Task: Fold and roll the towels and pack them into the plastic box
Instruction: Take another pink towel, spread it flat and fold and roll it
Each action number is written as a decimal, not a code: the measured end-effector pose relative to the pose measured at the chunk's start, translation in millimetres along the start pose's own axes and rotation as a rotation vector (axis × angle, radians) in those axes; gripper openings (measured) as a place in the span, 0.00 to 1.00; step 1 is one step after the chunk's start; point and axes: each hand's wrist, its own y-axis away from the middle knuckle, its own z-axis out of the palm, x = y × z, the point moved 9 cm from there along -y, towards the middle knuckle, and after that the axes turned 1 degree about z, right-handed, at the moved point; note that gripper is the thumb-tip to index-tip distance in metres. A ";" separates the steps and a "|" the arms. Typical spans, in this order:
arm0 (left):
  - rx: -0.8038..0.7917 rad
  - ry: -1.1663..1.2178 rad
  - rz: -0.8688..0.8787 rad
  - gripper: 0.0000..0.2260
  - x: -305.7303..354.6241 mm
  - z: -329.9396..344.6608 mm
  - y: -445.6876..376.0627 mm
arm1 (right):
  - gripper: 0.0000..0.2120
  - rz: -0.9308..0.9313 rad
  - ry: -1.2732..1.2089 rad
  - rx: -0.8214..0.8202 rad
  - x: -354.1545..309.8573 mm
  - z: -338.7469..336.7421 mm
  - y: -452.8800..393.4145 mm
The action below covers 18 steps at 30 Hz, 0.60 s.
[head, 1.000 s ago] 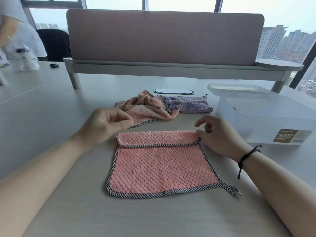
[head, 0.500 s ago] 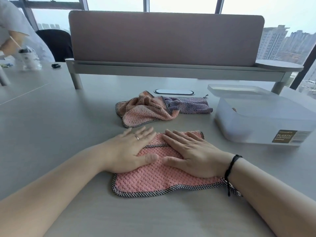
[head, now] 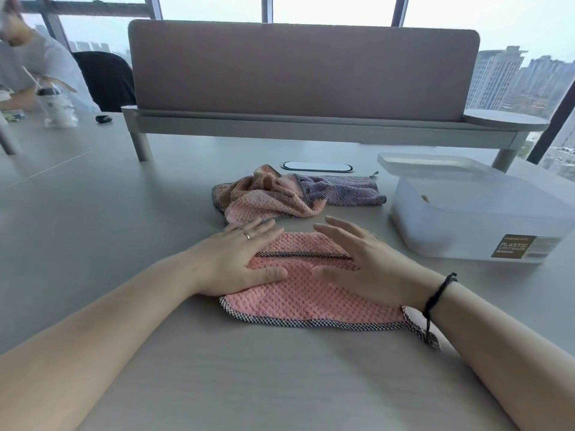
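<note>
A pink towel [head: 306, 298] lies on the bench [head: 124, 228], its far edge folded over. The left hand [head: 239, 262] and right hand [head: 367, 269] rest flat on it, fingers straight. Crumpled towels [head: 280, 197] lie beyond; the plastic box [head: 473, 219] stands at right.

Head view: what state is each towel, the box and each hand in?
Pink towel: flat on the table, far edge folded over, not rolled.
Crumpled pink towel: unfolded, bunched in a heap.
Purple towel: unfolded, lying beside the heap.
Box: open, no towels visible inside.
Lid: off, behind the box.
Left hand: flat on the pink towel.
Right hand: fingers straight, on the pink towel.
</note>
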 end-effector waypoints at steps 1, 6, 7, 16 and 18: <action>0.039 0.001 0.000 0.40 0.2 -4.4 -0.7 | 0.32 -0.021 -0.030 0.081 -3.5 -12.0 2.8; 0.406 0.104 0.127 0.31 12.2 -42.0 10.8 | 0.17 -0.210 -0.211 -0.016 -50.1 -11.9 21.8; 0.436 0.173 0.195 0.26 18.7 -45.7 15.6 | 0.18 -0.238 -0.193 -0.073 -57.3 -2.3 23.9; 0.171 0.378 0.341 0.20 60.7 -27.8 26.8 | 0.06 -0.300 -0.182 -0.136 -60.6 15.4 19.0; 0.185 0.354 0.359 0.16 61.0 -28.5 28.0 | 0.07 -0.250 -0.267 -0.109 -55.5 10.7 16.4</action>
